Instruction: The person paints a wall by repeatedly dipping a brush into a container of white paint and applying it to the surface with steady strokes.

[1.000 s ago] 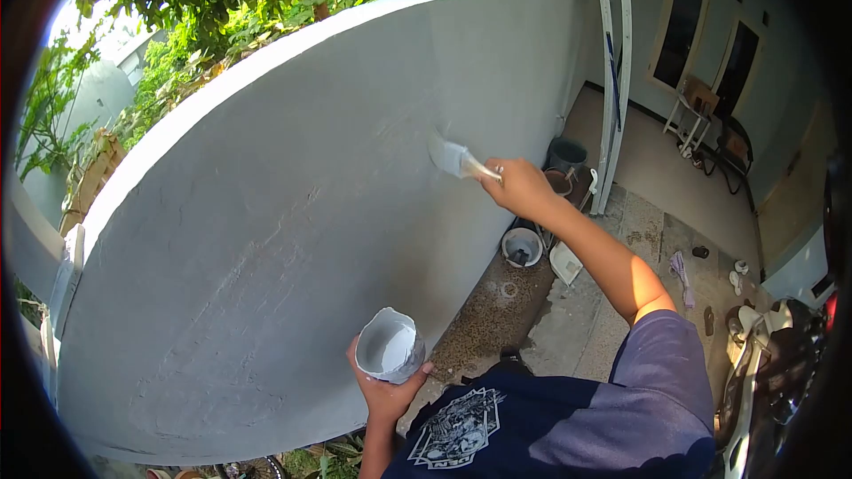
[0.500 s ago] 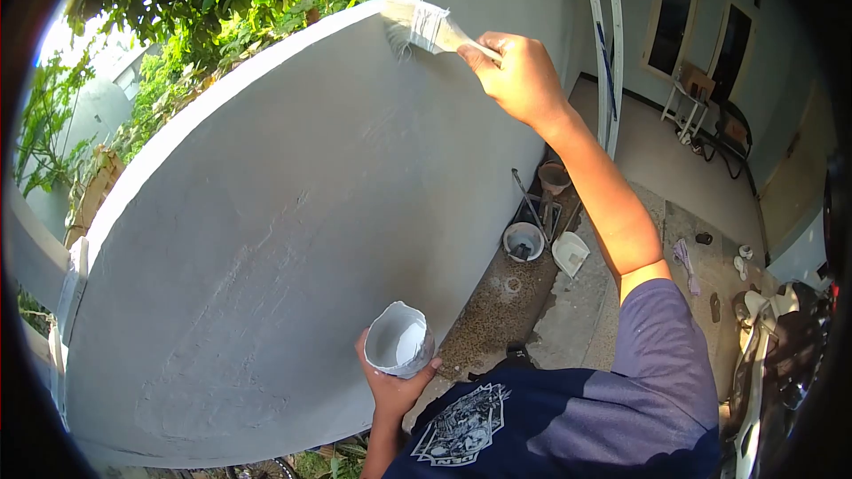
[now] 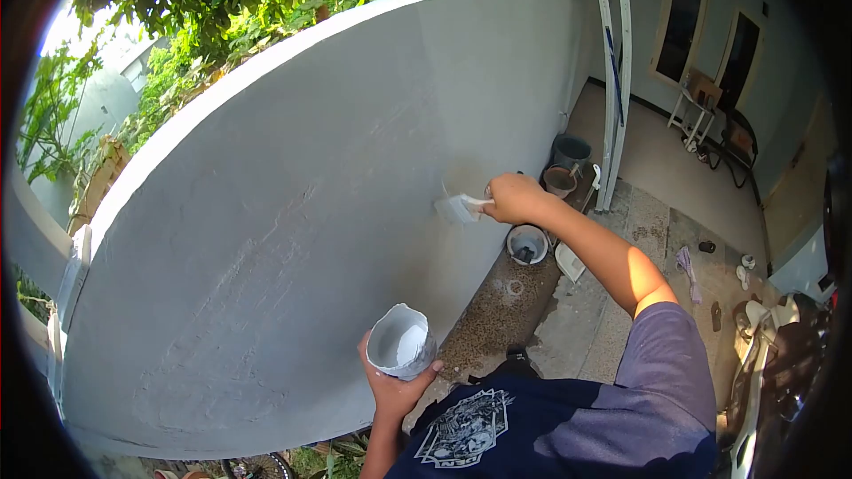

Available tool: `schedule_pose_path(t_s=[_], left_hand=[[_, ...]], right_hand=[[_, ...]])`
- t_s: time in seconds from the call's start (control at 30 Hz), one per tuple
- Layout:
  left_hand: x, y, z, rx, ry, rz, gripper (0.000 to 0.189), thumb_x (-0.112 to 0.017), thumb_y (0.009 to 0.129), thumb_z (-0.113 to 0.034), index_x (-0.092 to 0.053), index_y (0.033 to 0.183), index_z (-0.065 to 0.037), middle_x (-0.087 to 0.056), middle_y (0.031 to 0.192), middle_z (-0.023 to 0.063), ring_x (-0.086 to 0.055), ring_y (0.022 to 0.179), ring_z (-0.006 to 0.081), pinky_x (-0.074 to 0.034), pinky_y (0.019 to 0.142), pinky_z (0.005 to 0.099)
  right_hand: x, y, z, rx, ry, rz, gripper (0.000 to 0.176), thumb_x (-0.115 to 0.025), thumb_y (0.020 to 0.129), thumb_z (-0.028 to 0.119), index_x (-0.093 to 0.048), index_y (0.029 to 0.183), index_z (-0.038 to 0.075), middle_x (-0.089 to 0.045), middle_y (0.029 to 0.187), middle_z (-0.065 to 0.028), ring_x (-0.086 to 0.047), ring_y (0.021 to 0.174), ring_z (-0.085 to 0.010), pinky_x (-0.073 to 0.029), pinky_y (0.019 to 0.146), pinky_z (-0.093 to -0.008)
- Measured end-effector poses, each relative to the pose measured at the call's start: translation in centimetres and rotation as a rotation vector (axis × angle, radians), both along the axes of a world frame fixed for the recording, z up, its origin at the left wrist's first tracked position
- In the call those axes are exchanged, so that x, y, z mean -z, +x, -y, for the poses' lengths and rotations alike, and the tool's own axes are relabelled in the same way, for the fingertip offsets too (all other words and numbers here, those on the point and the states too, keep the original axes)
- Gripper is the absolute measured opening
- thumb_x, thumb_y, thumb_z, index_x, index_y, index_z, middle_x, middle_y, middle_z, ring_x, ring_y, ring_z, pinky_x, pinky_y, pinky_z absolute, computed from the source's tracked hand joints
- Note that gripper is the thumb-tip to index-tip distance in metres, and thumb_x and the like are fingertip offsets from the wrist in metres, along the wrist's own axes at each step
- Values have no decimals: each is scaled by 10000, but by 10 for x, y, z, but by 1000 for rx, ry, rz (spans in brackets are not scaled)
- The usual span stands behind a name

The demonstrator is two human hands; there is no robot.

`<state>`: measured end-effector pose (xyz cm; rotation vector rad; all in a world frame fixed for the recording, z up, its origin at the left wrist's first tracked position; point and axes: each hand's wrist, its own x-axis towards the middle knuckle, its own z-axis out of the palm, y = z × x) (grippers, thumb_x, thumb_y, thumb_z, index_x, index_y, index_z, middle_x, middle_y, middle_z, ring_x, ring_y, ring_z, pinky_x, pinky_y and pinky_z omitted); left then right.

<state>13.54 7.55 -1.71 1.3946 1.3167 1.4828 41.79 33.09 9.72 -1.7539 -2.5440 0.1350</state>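
A wide paintbrush (image 3: pixel 461 208) is gripped by its handle in my right hand (image 3: pixel 517 199), its bristles against or very close to the grey wall (image 3: pixel 266 213) at mid height. My left hand (image 3: pixel 396 392) is wrapped around a ragged-rimmed paint cup (image 3: pixel 402 342), held upright low in front of my body. White paint shows inside the cup. The wall is a lighter shade on its right part than on its left, and rough streaks cross its middle.
By the wall's foot stand a round pail (image 3: pixel 527 245), a brownish pot (image 3: pixel 560 181) and a dark bucket (image 3: pixel 571 152). A white dustpan (image 3: pixel 570 262) lies near them. White metal posts (image 3: pixel 612 80) rise behind. A motorbike (image 3: pixel 761 364) is at the right edge.
My right hand has brought the brush down from the wall's top edge to its middle. My left hand and the cup have hardly moved. The view has shifted slightly.
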Motion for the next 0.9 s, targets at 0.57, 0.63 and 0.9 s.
schedule_pose_path(t_s=[0.57, 0.63, 0.9], left_hand=[[-10, -5, 16, -39, -28, 33, 1065, -970, 652, -259, -274, 1413, 7, -509, 1325, 194, -560, 1230, 282, -451, 1047, 430], [-11, -7, 16, -41, -57, 60, 1068, -972, 648, -257, -274, 1413, 8, -509, 1328, 197, -559, 1234, 282, -450, 1052, 432], [-6, -12, 11, -8, -29, 80, 1074, -973, 639, -237, -272, 1415, 10, -509, 1332, 201, -550, 1250, 290, -449, 1057, 438]], right_hand=[[-39, -32, 15, 37, 421, -722, 313, -625, 972, 321, -648, 883, 23, -591, 615, -188, -592, 552, -354, -454, 563, -435], [-7, -23, 24, 41, 266, -584, 313, -632, 947, 343, -683, 933, 34, -649, 687, -192, -650, 649, -384, -502, 632, -464], [-32, 7, -6, 17, 111, -227, 362, -684, 881, 370, -751, 928, 18, -701, 764, -203, -697, 769, -398, -556, 729, -456]])
